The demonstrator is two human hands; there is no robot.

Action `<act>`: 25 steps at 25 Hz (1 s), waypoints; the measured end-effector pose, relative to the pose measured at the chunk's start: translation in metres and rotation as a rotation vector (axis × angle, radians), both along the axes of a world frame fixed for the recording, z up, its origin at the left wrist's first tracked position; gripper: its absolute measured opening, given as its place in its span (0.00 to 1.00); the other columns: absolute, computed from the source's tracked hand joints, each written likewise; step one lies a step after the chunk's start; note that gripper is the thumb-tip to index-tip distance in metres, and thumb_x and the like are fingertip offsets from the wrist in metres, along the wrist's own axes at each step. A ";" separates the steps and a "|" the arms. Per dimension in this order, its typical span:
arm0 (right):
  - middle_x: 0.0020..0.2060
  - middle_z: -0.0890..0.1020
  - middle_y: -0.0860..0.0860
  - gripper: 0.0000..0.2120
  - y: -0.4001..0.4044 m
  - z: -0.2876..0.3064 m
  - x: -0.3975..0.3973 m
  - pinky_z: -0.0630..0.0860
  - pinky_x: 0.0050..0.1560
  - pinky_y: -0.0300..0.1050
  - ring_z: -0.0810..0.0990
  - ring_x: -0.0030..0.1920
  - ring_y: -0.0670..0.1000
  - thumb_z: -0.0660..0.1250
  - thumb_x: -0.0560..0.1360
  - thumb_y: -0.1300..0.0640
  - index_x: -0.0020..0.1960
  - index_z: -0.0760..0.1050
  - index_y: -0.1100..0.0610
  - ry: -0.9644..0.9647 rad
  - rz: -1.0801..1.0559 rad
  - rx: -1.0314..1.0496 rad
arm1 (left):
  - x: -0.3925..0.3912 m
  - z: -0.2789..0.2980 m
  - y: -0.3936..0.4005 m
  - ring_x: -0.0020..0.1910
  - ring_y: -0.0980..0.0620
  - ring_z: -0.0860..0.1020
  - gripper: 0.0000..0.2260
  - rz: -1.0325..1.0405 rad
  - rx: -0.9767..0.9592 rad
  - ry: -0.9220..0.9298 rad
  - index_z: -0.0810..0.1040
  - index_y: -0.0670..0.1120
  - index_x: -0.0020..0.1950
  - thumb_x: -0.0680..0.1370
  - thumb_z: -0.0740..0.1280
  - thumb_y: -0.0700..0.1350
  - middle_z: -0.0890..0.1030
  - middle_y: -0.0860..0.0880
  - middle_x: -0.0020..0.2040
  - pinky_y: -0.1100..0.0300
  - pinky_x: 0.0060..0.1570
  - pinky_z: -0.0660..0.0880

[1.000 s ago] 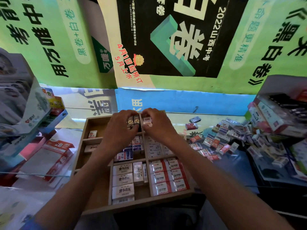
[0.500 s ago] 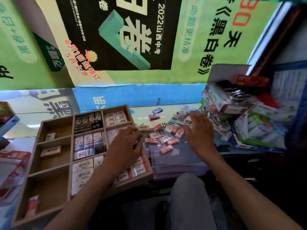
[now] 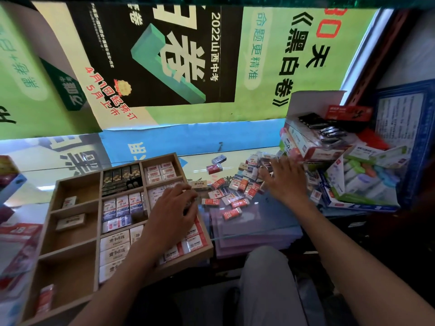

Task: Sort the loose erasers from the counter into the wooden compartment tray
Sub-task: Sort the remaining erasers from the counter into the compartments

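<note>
The wooden compartment tray (image 3: 75, 236) sits at the left on the glass counter. Its middle and right compartments hold rows of wrapped erasers; the left ones hold one eraser each. My left hand (image 3: 173, 211) hovers over the tray's right side with fingers loosely curled and nothing visible in it. A pile of loose erasers (image 3: 235, 188) in red, white and blue wrappers lies on the counter right of the tray. My right hand (image 3: 286, 178) lies flat on the far right part of that pile, fingers spread. A cream eraser (image 3: 199, 184) lies by the tray's right edge.
Open boxes of stationery (image 3: 334, 147) are stacked at the right, close behind my right hand. Two erasers (image 3: 216, 164) lie apart further back. Purple sheets (image 3: 254, 234) show under the glass. Red packets (image 3: 16, 245) lie at the left. Posters cover the back wall.
Both hands left the tray's back compartments. My right hand moved right onto the loose pile, my left drew back over the tray's right side. The view swung to the right.
</note>
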State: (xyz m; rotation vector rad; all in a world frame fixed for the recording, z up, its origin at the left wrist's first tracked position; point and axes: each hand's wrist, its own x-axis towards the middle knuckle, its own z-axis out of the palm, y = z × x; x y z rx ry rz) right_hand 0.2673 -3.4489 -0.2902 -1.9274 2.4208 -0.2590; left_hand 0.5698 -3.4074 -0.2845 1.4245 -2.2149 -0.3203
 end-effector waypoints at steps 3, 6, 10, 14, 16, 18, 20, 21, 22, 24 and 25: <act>0.79 0.54 0.53 0.29 0.012 -0.018 0.004 0.41 0.76 0.56 0.44 0.79 0.56 0.44 0.81 0.38 0.77 0.57 0.50 0.012 0.062 0.004 | 0.000 -0.001 0.000 0.58 0.52 0.72 0.10 -0.003 -0.003 0.000 0.79 0.47 0.58 0.79 0.63 0.47 0.75 0.52 0.61 0.53 0.57 0.72; 0.72 0.68 0.53 0.26 0.028 -0.025 0.010 0.53 0.74 0.57 0.58 0.75 0.57 0.47 0.79 0.41 0.70 0.68 0.53 -0.070 0.162 -0.157 | 0.000 -0.001 0.000 0.58 0.51 0.72 0.09 -0.002 -0.011 0.001 0.79 0.47 0.58 0.80 0.64 0.46 0.75 0.52 0.61 0.54 0.56 0.71; 0.58 0.78 0.54 0.20 0.045 -0.028 -0.002 0.68 0.61 0.55 0.72 0.61 0.58 0.51 0.78 0.48 0.60 0.75 0.58 -0.032 0.149 -0.314 | -0.001 -0.001 0.000 0.59 0.51 0.72 0.09 0.007 -0.016 0.009 0.79 0.47 0.58 0.80 0.64 0.46 0.75 0.52 0.61 0.57 0.55 0.69; 0.60 0.76 0.55 0.20 0.047 -0.030 -0.006 0.68 0.59 0.58 0.70 0.62 0.60 0.53 0.76 0.49 0.61 0.75 0.56 0.065 0.014 -0.231 | -0.001 -0.001 0.001 0.59 0.50 0.72 0.09 0.007 -0.011 0.005 0.79 0.47 0.58 0.80 0.64 0.45 0.75 0.52 0.62 0.55 0.57 0.70; 0.64 0.76 0.54 0.21 0.044 -0.026 -0.008 0.65 0.63 0.59 0.68 0.66 0.61 0.52 0.76 0.48 0.63 0.75 0.55 0.070 -0.013 -0.194 | -0.001 -0.001 0.000 0.59 0.50 0.72 0.09 0.009 -0.016 0.007 0.79 0.47 0.58 0.80 0.64 0.45 0.75 0.52 0.62 0.55 0.57 0.70; 0.67 0.74 0.51 0.23 0.040 -0.027 -0.010 0.63 0.65 0.58 0.66 0.69 0.59 0.50 0.78 0.46 0.69 0.70 0.50 0.054 0.022 -0.117 | -0.001 -0.002 0.000 0.60 0.51 0.72 0.09 0.014 -0.009 0.009 0.79 0.47 0.58 0.80 0.64 0.45 0.75 0.52 0.62 0.55 0.57 0.70; 0.64 0.76 0.51 0.19 0.038 -0.028 -0.010 0.64 0.63 0.57 0.68 0.66 0.58 0.53 0.79 0.46 0.67 0.71 0.48 0.004 0.020 -0.095 | -0.001 -0.002 0.001 0.59 0.51 0.72 0.09 0.013 -0.014 0.005 0.79 0.47 0.59 0.80 0.64 0.46 0.74 0.52 0.62 0.56 0.57 0.70; 0.62 0.77 0.52 0.18 0.038 -0.027 -0.009 0.65 0.61 0.56 0.70 0.64 0.58 0.55 0.79 0.46 0.65 0.72 0.49 0.000 0.009 -0.111 | -0.001 -0.002 0.000 0.59 0.51 0.72 0.09 0.012 -0.015 0.003 0.79 0.47 0.59 0.80 0.64 0.46 0.74 0.52 0.62 0.56 0.57 0.70; 0.62 0.77 0.53 0.18 0.037 -0.026 -0.008 0.66 0.61 0.56 0.71 0.63 0.59 0.56 0.79 0.45 0.65 0.72 0.49 0.024 -0.003 -0.119 | -0.001 -0.002 0.000 0.59 0.51 0.72 0.10 0.011 -0.013 0.003 0.79 0.47 0.59 0.80 0.64 0.46 0.74 0.52 0.63 0.55 0.57 0.70; 0.65 0.74 0.54 0.20 0.033 -0.025 -0.006 0.64 0.64 0.58 0.70 0.65 0.60 0.57 0.79 0.45 0.69 0.70 0.49 0.080 -0.033 -0.082 | -0.001 -0.003 -0.001 0.59 0.51 0.72 0.11 0.006 -0.014 0.002 0.79 0.47 0.59 0.80 0.62 0.48 0.75 0.52 0.63 0.56 0.57 0.70; 0.65 0.74 0.54 0.20 0.030 -0.024 -0.004 0.63 0.65 0.58 0.69 0.66 0.60 0.58 0.79 0.46 0.69 0.70 0.49 0.070 -0.051 -0.066 | -0.001 -0.003 -0.001 0.59 0.52 0.72 0.11 0.002 -0.015 -0.002 0.79 0.47 0.58 0.80 0.61 0.48 0.75 0.52 0.63 0.56 0.56 0.70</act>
